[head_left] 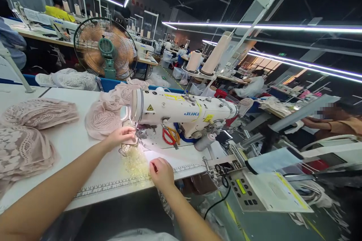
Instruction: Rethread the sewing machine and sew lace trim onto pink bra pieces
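My left hand (123,137) is at the needle end of a white sewing machine (181,109), with its fingers drawn together. Whatever lies under those fingertips is too small to make out. My right hand (163,174) is closed near the table's front edge, its fingers curled in; what they hold, if anything, is hidden. Between the hands lies a yellowish, see-through patch (134,160). A pale strip (181,155) runs from the needle area toward the right. Pink lace fabric (103,118) is bunched behind the needle.
Scissors with red and orange handles (169,135) lie under the machine arm. More pink lace (25,143) is piled at the left. A measuring tape (110,186) runs along the table's front edge. A fan (106,49) stands behind; a control box (271,192) is at right.
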`<state>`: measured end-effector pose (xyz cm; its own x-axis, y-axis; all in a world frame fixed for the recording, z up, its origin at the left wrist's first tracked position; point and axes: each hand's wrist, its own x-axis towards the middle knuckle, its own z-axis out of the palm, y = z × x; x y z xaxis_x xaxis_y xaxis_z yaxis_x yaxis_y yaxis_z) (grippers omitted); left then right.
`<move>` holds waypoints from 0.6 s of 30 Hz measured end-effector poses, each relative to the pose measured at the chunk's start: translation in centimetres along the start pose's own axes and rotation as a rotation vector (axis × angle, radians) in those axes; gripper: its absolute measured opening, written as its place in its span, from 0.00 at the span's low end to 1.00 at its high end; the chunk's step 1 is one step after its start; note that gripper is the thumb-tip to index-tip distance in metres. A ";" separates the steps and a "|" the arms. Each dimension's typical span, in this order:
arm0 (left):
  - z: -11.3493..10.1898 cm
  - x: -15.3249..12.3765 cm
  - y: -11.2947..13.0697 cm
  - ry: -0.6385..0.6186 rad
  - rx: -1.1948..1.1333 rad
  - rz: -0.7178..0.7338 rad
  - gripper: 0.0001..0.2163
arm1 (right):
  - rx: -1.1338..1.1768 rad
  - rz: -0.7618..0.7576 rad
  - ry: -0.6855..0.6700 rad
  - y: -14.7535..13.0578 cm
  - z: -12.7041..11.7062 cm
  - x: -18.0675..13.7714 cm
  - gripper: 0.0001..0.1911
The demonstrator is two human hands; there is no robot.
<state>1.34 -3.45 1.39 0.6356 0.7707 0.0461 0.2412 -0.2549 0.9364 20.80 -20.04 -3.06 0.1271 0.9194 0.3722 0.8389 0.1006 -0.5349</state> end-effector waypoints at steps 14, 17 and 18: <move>1.1 -2.6 -0.3 -0.172 0.553 0.323 0.08 | 0.638 0.238 -0.202 -5.0 3.5 9.8 0.11; 0.5 -3.3 -0.3 -0.113 0.598 0.273 0.12 | 0.684 0.219 -0.170 -6.5 4.8 11.1 0.14; -0.1 -3.4 -0.5 -0.078 0.607 0.236 0.15 | 0.675 0.197 -0.163 -6.6 4.9 10.8 0.15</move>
<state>-1.02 -5.89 0.80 0.7679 0.6148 0.1801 0.4452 -0.7143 0.5400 14.03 -8.88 0.79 0.1176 0.9844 0.1306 0.2917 0.0915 -0.9521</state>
